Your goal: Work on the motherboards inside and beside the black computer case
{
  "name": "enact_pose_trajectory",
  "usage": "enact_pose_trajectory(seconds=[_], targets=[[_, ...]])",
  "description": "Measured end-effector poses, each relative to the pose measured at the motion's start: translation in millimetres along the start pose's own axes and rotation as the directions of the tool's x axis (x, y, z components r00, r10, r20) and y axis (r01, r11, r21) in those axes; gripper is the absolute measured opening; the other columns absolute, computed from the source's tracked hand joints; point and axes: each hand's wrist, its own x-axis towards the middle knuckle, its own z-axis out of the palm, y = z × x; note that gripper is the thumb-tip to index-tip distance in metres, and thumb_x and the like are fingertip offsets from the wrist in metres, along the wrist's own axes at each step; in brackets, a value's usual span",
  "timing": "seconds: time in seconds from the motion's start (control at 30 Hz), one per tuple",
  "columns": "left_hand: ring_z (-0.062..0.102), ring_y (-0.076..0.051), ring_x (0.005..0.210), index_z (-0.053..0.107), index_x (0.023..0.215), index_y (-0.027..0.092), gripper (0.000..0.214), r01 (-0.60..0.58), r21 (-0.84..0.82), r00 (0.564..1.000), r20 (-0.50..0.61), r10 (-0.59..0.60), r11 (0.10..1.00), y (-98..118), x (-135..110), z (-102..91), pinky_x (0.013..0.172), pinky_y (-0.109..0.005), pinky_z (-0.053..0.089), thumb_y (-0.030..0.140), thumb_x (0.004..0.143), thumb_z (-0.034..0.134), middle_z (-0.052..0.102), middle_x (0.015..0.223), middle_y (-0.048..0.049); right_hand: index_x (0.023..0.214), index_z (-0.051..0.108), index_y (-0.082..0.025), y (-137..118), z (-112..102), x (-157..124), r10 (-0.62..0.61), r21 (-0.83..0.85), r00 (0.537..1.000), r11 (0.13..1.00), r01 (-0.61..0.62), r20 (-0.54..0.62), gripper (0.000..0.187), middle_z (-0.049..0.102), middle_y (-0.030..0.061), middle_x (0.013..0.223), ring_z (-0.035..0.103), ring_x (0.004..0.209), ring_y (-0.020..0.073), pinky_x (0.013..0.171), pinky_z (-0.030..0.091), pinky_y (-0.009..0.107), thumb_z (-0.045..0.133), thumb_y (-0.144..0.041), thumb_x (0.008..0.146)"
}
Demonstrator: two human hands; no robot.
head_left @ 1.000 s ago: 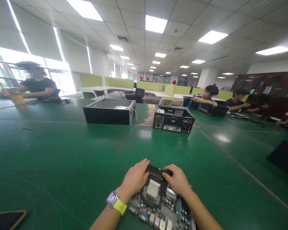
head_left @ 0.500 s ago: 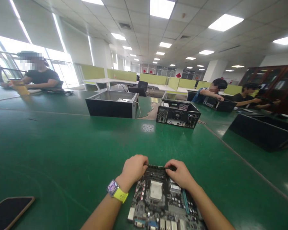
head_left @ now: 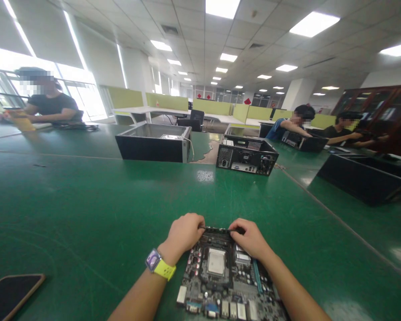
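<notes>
The fingers of my left hand [head_left: 186, 234] and right hand [head_left: 251, 238] pinch opposite ends of a thin strip [head_left: 217, 230], seemingly to steady it evenly, at the upper edge of the motherboard [head_left: 217, 283] on the desk [head_left: 120, 200], lower centre of the frame.

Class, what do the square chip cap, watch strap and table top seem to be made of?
Chip cap on the motherboard: probably metal; flat, dull silver. Watch strap: likely rubber or silicone; bright yellow-green, with small holes. Table top: perhaps plastic sheeting; glossy green, reflecting light, ragged edge baring paler material.
</notes>
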Motion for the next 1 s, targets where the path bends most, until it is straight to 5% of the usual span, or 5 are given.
enact_pose_trajectory(seconds=[1.0], targets=[[0.059, -0.022, 0.091, 0.065, 0.09, 0.027, 0.016, -0.049, 0.034, 0.999, 0.02, 0.048, 0.998, -4.3, -0.6, 1.6, 0.075, -0.031, 0.044, 0.026, 0.077, 0.056, 0.066, 0.095, -0.0023, 0.082, 0.073, -0.019, -0.7, -2.4, 0.3, 0.02, 0.019, 1.0, 1.0, -0.02, 0.006, 0.02, 0.071, 0.0048, 0.083, 0.062, 0.081, 0.018, 0.079, 0.045, 0.03, 0.054, -0.024, 0.077]])
